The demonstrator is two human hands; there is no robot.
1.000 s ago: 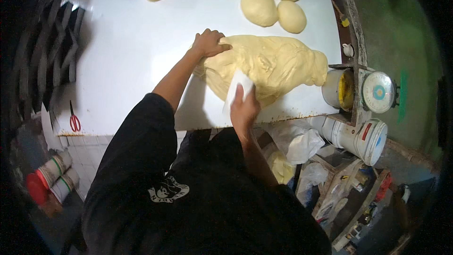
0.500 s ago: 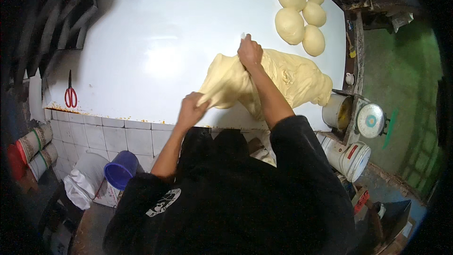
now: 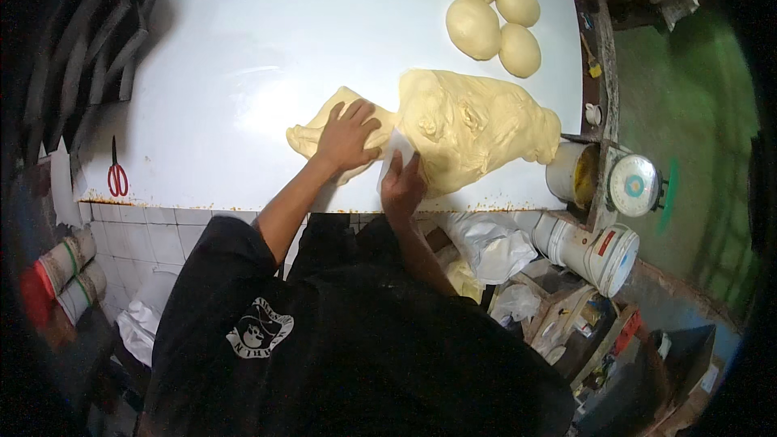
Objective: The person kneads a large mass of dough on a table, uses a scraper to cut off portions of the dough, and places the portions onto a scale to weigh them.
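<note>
My left hand [image 3: 348, 137] lies with fingers spread on a flattened piece of pale yellow dough [image 3: 309, 135]. My right hand [image 3: 402, 187] grips a whitish, translucent dough scraper [image 3: 397, 146], which stands between that piece and the large mass of dough [image 3: 486, 125]. A narrow join still shows between the two portions above the scraper's top end. The big mass spreads to the right along the table's near side, its surface lumpy and folded. Several smooth, round dough balls [image 3: 474, 28] sit together at the far right.
The white table [image 3: 235, 113] has a rusty near edge. Red-handled scissors [image 3: 118, 178] lie at its left, below stacked dark trays [image 3: 105, 40]. At the right are a metal pot [image 3: 566, 174], a round-dial scale [image 3: 634, 184] and a white bucket [image 3: 609, 259].
My left hand has gone from pulling the dough's edge to pressing flat on it. My right hand has come down toward the near edge with the scraper, and the left portion is now mostly apart.
</note>
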